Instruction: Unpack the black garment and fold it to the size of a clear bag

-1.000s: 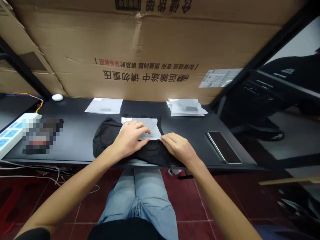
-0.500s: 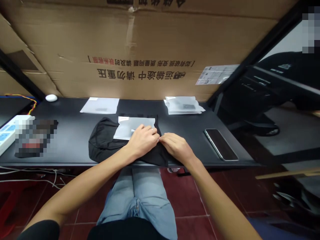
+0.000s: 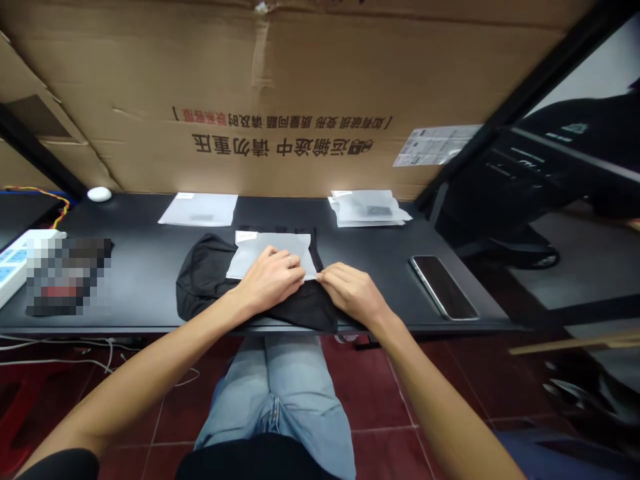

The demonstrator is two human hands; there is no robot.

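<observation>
Lower centre of frame: a black cloth item (image 3: 203, 277) is laid along the near edge of the counter (image 3: 393, 267). Just right of centre, the lower right corner of a frosted pouch (image 3: 277, 241) appears pinched by the right hand (image 3: 353, 291), fingertips pressed together. Mid-pouch is covered by the left hand (image 3: 273, 279), fingers bent; whether anything is gripped beneath cannot be told.

Chief change: half a second ago that corner is reached by both hands, fingertips meeting; now the left hand is drawn back leftward, and a short stretch of lower edge is bared between them. The pouch is kept flat on the cloth; work at that edge is judged to be still in hand.

Farther back, a left pouch (image 3: 197, 210) and a right stack of pouches (image 3: 357, 208) are left untouched.
</observation>
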